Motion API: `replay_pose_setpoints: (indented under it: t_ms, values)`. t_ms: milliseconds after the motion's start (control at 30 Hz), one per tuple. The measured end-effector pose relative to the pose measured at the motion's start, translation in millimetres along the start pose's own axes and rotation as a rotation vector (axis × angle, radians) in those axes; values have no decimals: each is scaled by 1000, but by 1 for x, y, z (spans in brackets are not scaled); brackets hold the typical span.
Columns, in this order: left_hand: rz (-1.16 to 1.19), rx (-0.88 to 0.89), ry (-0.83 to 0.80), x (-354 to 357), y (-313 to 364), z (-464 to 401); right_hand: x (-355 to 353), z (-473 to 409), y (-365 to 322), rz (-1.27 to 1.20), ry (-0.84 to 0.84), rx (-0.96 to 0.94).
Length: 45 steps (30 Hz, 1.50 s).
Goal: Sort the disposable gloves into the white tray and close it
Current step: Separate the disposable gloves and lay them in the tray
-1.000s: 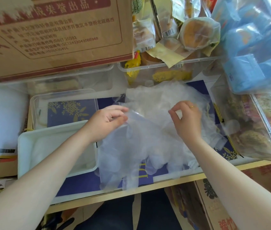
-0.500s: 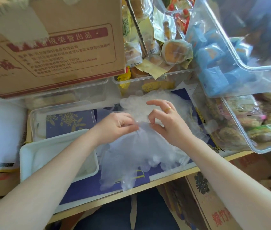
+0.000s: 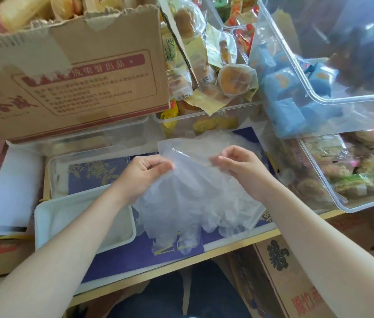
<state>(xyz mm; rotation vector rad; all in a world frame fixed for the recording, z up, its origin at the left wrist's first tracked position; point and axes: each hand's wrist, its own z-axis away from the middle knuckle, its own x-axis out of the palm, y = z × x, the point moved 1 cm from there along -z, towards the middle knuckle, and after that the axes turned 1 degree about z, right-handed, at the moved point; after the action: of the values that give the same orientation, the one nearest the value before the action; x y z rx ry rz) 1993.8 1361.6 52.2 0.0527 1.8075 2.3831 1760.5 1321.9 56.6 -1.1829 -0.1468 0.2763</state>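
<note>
The clear film is making single gloves hard to tell apart, and the forearms are covering part of the white tray (image 3: 43,216), so what is lying in it is not readable. The disposable gloves (image 3: 195,198) are lying as a crumpled, see-through heap on the blue-covered tabletop (image 3: 135,251), just right of the tray, with their finger ends trailing toward the near edge. The left hand (image 3: 149,172) is pinching the upper edge of one glove with curled fingers. The right hand (image 3: 238,166) is pinching the same glove edge. Compared with half a second ago, the hands are standing further apart and the glove edge is stretching flatter between them. A clear lid (image 3: 87,166) is sitting behind the tray.
</note>
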Motion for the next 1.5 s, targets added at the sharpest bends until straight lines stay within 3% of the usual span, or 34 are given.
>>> replay_pose_setpoints:
  t_ms: [133,300,467,567,767,900,1033,1167,1367,1500]
  values:
    - [81,-69,171,9,5,-4,-16,-8,-15,104,-37,-7]
    - [11,-136,630,3,10,-15,-49,-20,-31,108,189,56]
    - [-3,-236,799,6,19,-19,-65,-19,-49,-21,250,60]
    - [24,-241,759,15,31,-20,-55,-13,-61,25,188,-52]
    - [255,-142,464,50,60,-14,-20,0,-67,347,62,-213]
    - [204,-164,353,70,57,-11,10,13,-58,581,-30,-307]
    - [87,-143,283,82,49,-9,19,14,-50,643,-73,-373]
    - [108,-70,265,86,45,-7,14,11,-44,556,-131,-375]
    - [82,20,301,97,44,-6,11,12,-48,160,-208,-142]
    - [193,33,263,98,49,0,9,14,-49,18,-262,-43]
